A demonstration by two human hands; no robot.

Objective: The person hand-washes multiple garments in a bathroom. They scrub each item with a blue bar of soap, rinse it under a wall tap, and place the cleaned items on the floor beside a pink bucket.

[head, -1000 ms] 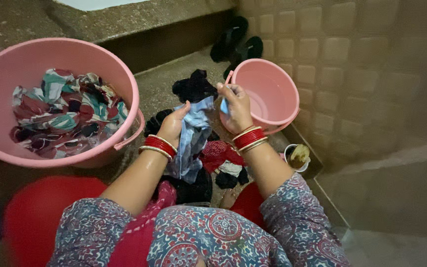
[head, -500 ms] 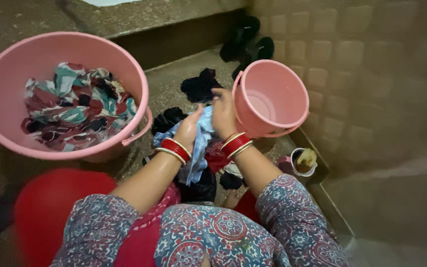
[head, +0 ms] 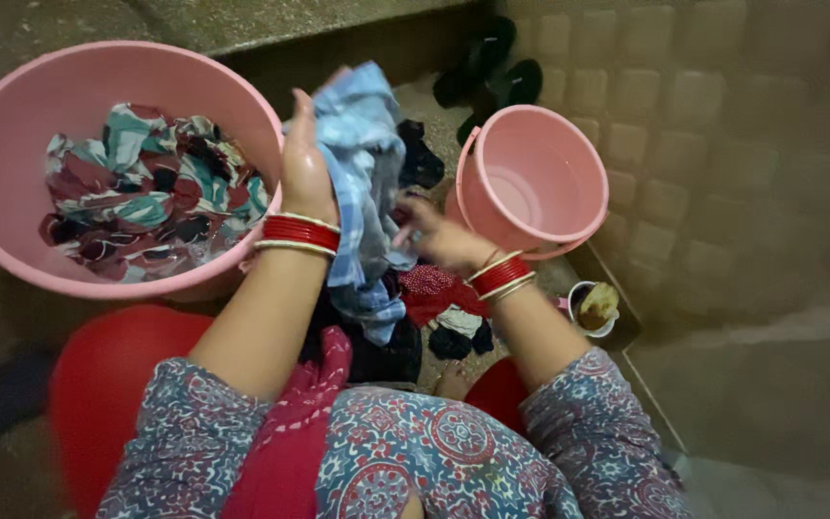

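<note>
My left hand [head: 305,165] is raised and grips the top of a light blue checked cloth [head: 365,173], which hangs down in front of me. Lower down, my right hand [head: 437,240] holds the same cloth near its lower part, just left of a small pink bucket [head: 569,135]. Both wrists wear red and gold bangles. Under the hanging cloth lies a heap of dark, red and white clothes [head: 429,308] on the stone floor. A big pink tub [head: 12,125] with multicoloured wet clothes [head: 146,187] stands at my left, close to my raised hand.
A pair of black sandals [head: 487,62] lies beyond the small bucket by a stone step. A small cup with a brownish lump [head: 596,306] sits at the right by the tiled wall [head: 703,125]. A red round object [head: 108,384] is under my left arm.
My left hand has lifted the blue cloth up from the heap to beside the big tub. My right hand has slid down along the cloth. The view shifted slightly.
</note>
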